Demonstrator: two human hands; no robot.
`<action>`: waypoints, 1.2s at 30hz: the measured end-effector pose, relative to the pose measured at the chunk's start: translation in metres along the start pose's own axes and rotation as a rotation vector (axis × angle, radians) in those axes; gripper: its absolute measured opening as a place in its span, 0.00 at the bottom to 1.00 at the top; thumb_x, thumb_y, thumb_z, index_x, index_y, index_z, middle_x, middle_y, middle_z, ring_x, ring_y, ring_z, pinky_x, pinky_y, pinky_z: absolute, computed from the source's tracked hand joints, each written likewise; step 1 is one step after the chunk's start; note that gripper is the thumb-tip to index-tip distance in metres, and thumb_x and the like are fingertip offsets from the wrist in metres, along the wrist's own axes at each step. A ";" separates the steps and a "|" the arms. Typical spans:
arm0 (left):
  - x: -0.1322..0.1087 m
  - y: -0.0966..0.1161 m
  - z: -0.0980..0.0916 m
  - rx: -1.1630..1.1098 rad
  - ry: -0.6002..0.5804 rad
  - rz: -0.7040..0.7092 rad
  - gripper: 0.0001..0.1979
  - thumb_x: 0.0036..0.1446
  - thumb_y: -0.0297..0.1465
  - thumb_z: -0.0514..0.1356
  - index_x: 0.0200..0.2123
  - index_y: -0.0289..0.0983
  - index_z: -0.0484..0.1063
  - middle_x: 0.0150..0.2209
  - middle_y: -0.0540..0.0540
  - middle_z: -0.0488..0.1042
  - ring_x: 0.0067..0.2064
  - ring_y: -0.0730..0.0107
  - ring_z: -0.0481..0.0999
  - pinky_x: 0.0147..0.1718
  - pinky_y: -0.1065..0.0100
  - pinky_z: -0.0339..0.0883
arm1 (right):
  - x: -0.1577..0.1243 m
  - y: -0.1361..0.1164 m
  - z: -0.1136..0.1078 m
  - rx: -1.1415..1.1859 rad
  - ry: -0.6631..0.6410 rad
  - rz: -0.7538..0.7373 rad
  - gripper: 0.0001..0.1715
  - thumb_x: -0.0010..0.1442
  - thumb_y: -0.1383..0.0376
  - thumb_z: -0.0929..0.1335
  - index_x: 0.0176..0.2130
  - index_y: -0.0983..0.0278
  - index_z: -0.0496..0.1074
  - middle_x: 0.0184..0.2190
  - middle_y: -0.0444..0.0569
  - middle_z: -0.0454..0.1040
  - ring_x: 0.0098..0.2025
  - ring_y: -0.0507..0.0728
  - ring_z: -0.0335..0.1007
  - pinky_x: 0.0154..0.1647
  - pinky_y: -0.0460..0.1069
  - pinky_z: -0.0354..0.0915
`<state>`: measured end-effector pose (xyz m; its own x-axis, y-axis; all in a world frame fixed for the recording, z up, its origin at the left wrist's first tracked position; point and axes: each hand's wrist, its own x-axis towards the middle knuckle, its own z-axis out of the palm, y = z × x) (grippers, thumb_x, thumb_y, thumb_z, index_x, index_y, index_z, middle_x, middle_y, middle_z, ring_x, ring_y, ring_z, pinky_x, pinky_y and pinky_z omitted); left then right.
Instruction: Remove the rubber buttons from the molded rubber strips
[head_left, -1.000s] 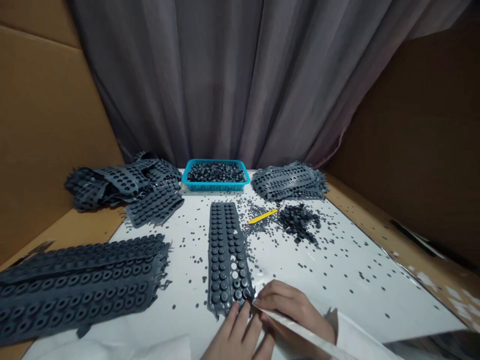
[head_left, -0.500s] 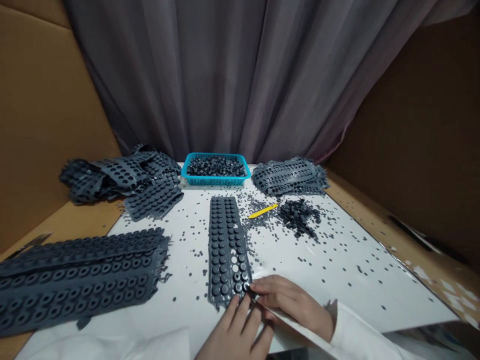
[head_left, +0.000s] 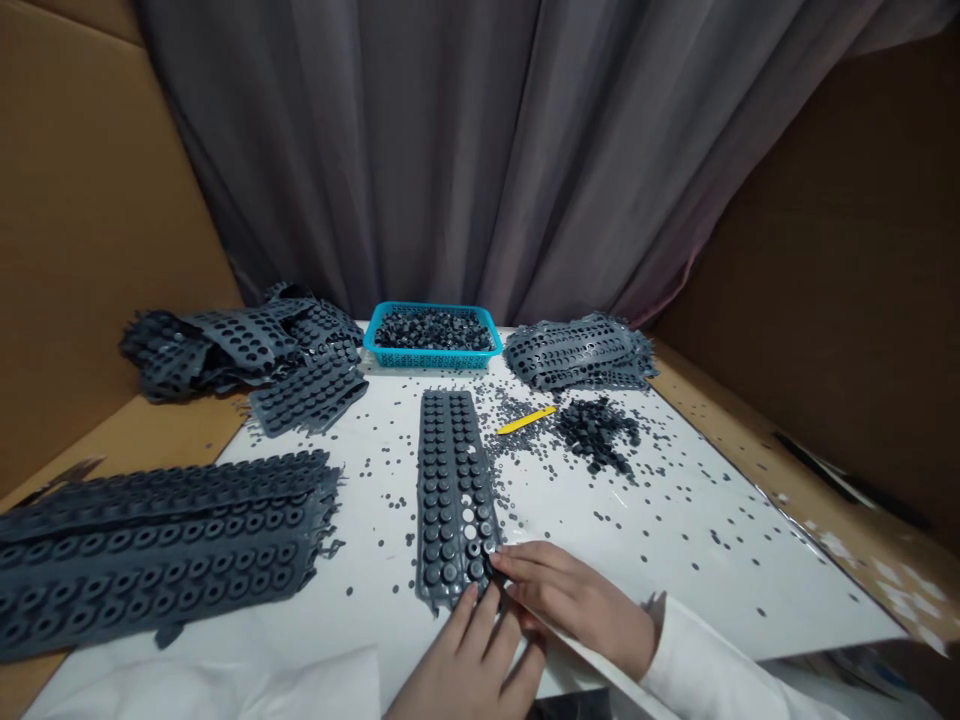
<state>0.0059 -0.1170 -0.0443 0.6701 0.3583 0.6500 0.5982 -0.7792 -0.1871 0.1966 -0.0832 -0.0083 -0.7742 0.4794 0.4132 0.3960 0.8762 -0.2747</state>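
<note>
A dark grey moulded rubber sheet (head_left: 447, 480) with rows of round caps lies lengthwise on the white tabletop. A few positions in its right-hand rows are bare holes showing white. My left hand (head_left: 480, 655) rests at the sheet's near edge, fingers stretched and slightly apart, fingertips touching it. Closed in a pinch at the near right corner, my right hand (head_left: 577, 600) has its fingertips by the last caps; the thumb is mostly hidden. Right of the sheet lie a yellow pointed tool (head_left: 526, 420) and a pile of loose dark rubber pieces (head_left: 598, 436).
A blue basket (head_left: 433, 358) full of small dark pieces stands at the back. Capped sheets (head_left: 165, 550) lie at left, with punched sheets heaped behind (head_left: 240, 345) and stacked at back right (head_left: 581, 352). Small dark discs litter the white tabletop (head_left: 675, 590). Cardboard walls flank both sides.
My right fingertips have shifted slightly up along the sheet's right edge. My left hand stays at the near edge. The view has tilted a little.
</note>
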 end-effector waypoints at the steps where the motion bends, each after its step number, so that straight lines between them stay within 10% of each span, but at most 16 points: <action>1: 0.001 0.000 0.000 -0.002 0.002 -0.002 0.09 0.60 0.32 0.51 0.41 0.39 0.68 0.35 0.48 0.73 0.41 0.60 0.72 0.48 0.58 0.55 | 0.001 -0.001 -0.001 -0.018 -0.004 -0.005 0.12 0.63 0.68 0.62 0.47 0.70 0.64 0.48 0.60 0.72 0.58 0.56 0.58 0.55 0.50 0.64; 12: 0.000 -0.002 -0.002 -0.030 0.010 0.014 0.09 0.60 0.33 0.52 0.41 0.40 0.69 0.40 0.48 0.74 0.44 0.59 0.71 0.48 0.58 0.55 | -0.001 -0.003 0.002 0.194 0.114 0.353 0.11 0.65 0.62 0.59 0.46 0.63 0.63 0.55 0.59 0.65 0.61 0.58 0.54 0.56 0.56 0.62; 21: -0.003 0.002 0.003 -0.039 0.017 -0.014 0.10 0.59 0.32 0.52 0.43 0.39 0.69 0.35 0.48 0.72 0.38 0.60 0.71 0.46 0.57 0.56 | 0.009 -0.011 0.005 0.454 0.028 0.328 0.14 0.64 0.58 0.60 0.42 0.64 0.67 0.49 0.59 0.71 0.61 0.59 0.54 0.54 0.59 0.61; 31: -0.004 0.002 0.004 -0.038 0.023 -0.016 0.10 0.60 0.32 0.51 0.42 0.39 0.69 0.36 0.47 0.73 0.39 0.60 0.71 0.48 0.58 0.55 | 0.010 -0.002 0.012 0.141 0.049 0.121 0.11 0.65 0.64 0.60 0.46 0.65 0.65 0.48 0.57 0.72 0.57 0.57 0.60 0.53 0.54 0.64; 36: -0.005 0.000 0.002 -0.037 -0.008 -0.004 0.10 0.61 0.34 0.51 0.43 0.40 0.68 0.42 0.47 0.72 0.45 0.58 0.69 0.48 0.58 0.54 | 0.004 0.002 0.015 0.146 0.142 0.263 0.14 0.64 0.67 0.60 0.50 0.64 0.61 0.52 0.59 0.68 0.55 0.56 0.63 0.52 0.53 0.65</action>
<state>0.0034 -0.1177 -0.0487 0.6716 0.3652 0.6446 0.5839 -0.7964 -0.1572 0.1869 -0.0809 -0.0203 -0.5738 0.6994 0.4261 0.4905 0.7101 -0.5052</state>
